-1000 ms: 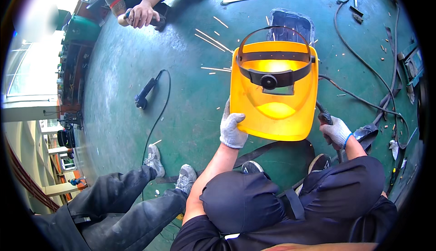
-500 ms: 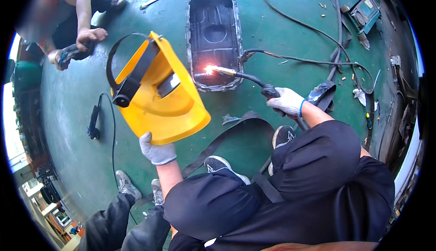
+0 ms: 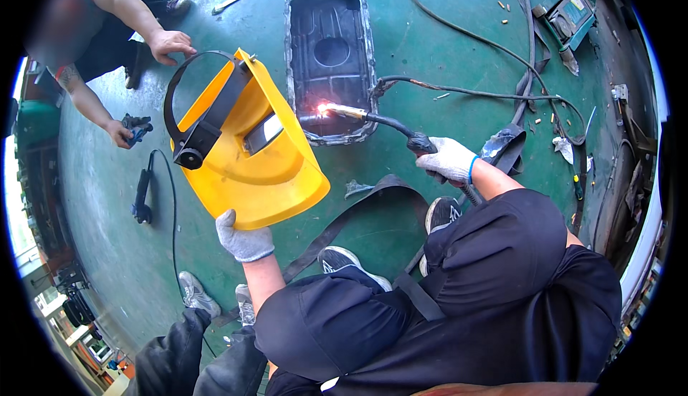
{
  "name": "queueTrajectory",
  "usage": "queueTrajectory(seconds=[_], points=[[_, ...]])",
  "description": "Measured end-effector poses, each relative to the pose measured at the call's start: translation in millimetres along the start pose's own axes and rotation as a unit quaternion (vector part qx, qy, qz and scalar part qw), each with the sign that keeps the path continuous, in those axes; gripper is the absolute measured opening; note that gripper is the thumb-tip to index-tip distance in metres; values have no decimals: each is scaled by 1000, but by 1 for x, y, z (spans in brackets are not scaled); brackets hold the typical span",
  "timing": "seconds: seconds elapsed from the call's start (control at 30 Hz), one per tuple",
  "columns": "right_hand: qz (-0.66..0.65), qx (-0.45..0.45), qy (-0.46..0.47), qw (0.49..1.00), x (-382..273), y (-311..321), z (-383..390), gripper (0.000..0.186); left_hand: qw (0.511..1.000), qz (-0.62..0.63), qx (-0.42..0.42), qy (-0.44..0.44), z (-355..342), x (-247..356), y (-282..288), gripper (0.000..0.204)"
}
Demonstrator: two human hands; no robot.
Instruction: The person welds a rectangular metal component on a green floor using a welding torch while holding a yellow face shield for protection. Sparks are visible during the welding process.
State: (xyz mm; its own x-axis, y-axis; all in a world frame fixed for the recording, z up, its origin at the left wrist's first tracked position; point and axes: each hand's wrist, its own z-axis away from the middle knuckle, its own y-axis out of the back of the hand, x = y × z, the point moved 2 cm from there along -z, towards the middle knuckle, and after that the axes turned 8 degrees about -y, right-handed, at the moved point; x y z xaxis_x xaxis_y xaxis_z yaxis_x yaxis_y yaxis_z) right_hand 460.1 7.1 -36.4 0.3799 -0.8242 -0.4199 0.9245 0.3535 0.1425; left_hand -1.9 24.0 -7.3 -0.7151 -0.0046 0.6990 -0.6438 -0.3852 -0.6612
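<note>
My left hand (image 3: 244, 237), in a white glove, grips the lower edge of a yellow welding mask (image 3: 276, 174). The mask is tilted, its inner side, dark window and black headband (image 3: 197, 141) showing. My gloved right hand (image 3: 450, 161) is closed around the handle of a welding torch (image 3: 392, 121). Its tip points left over the near end of a dark rectangular metal pan (image 3: 308, 37), where a bright orange-white glow shows. The pan lies on the floor with a rough silvery rim. A cable (image 3: 423, 84) meets the pan's right edge.
A co-worker (image 3: 79, 45) crouches at far left, one hand holding a dark rag-like thing (image 3: 135, 129). A corded black tool (image 3: 142, 195) lies nearby. Black straps (image 3: 344, 224) cross the floor, and a green machine (image 3: 570, 12) stands far right. Another person's shoes (image 3: 198, 294) are at lower left.
The co-worker's hands have moved apart: one now reaches toward the mask's headband, the other is lower with the dark thing. My hands keep their holds; the view has shifted slightly.
</note>
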Motion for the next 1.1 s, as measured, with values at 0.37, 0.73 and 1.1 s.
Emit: queueTrajectory(seconds=[0.37, 0.73, 1.1], points=[[-11, -6, 0, 1000, 1, -1, -2, 28, 996, -37, -42, 69, 1, -38, -24, 66], [-1, -7, -15, 1000, -8, 0, 7, 26, 992, -72, -89, 50, 3, -39, -49, 66], [7, -6, 2, 1000, 2, 1, -1, 28, 1000, -5, -4, 3, -2, 0, -1, 70]])
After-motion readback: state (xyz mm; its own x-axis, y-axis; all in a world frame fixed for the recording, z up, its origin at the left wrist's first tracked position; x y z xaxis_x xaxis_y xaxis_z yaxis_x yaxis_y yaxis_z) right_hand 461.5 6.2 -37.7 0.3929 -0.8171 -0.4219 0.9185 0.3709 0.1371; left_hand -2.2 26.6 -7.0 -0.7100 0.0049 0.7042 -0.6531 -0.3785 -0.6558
